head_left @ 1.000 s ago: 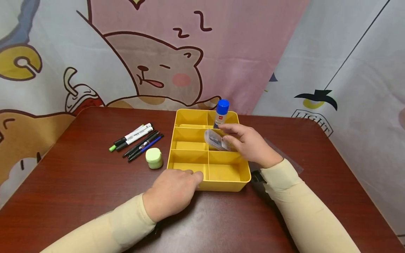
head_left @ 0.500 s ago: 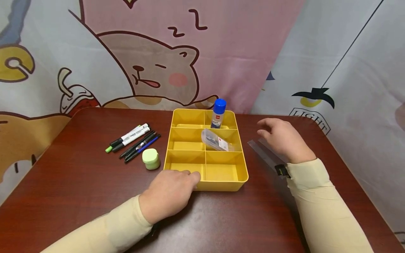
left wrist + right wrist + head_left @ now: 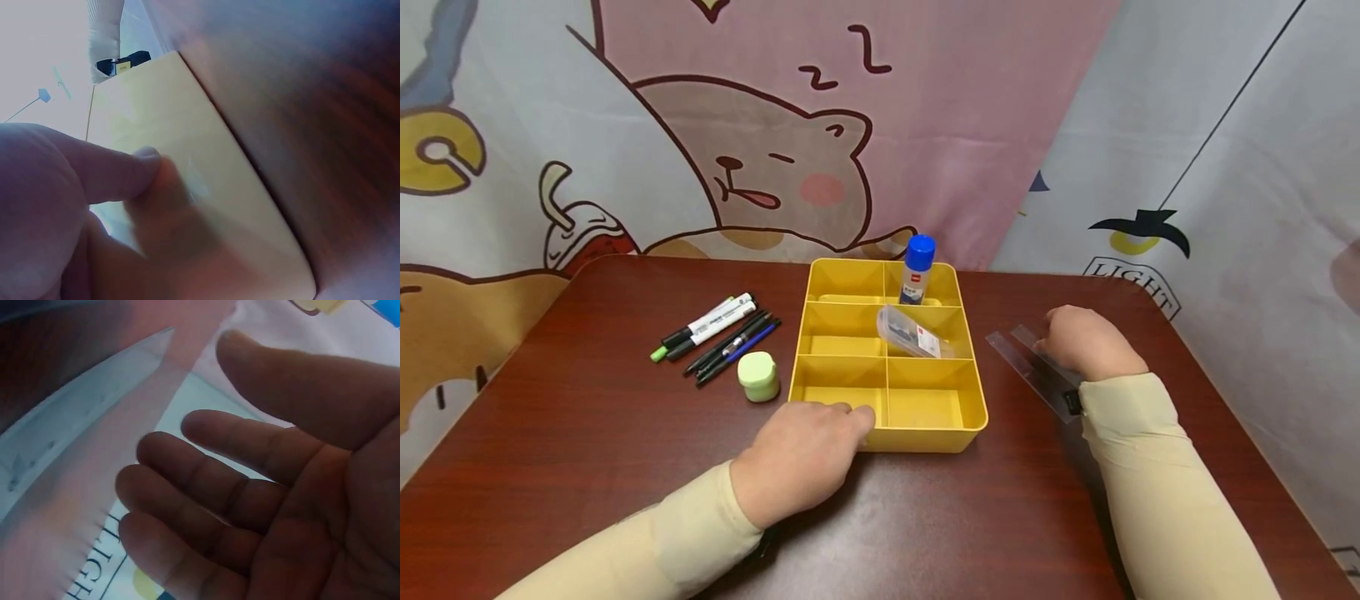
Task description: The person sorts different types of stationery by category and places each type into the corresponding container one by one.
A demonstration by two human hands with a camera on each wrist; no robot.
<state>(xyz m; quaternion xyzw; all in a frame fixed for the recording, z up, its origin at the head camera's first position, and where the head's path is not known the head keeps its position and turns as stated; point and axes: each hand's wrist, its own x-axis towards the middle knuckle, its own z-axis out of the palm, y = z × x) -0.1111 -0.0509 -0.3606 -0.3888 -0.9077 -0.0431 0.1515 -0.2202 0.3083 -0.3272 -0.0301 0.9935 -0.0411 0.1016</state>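
Observation:
My left hand (image 3: 805,454) grips the front left rim of a yellow compartment box (image 3: 925,440). Its thumb lies along the outer front wall in the left wrist view, while the other fingers go over the rim. On the right, my right hand (image 3: 1090,342) is close over clear plastic ruler-like strips (image 3: 1024,370) lying on the table. The right wrist view has its fingers (image 3: 187,475) loosely bent, with nothing in the palm. A blue-capped glue stick (image 3: 916,271) stands in the back right compartment. In the middle right one, a small clear case (image 3: 910,332) leans on the divider.
Left of the box lie white markers (image 3: 722,327) and several dark pens (image 3: 730,346). A light green lidded jar (image 3: 758,377) stands close to the box's left wall. Behind the brown table (image 3: 587,433) hangs a printed cloth (image 3: 962,125).
My right hand has moved from the clear case in the box out to the right, then down toward the clear strips. My left hand has stayed on the box's rim.

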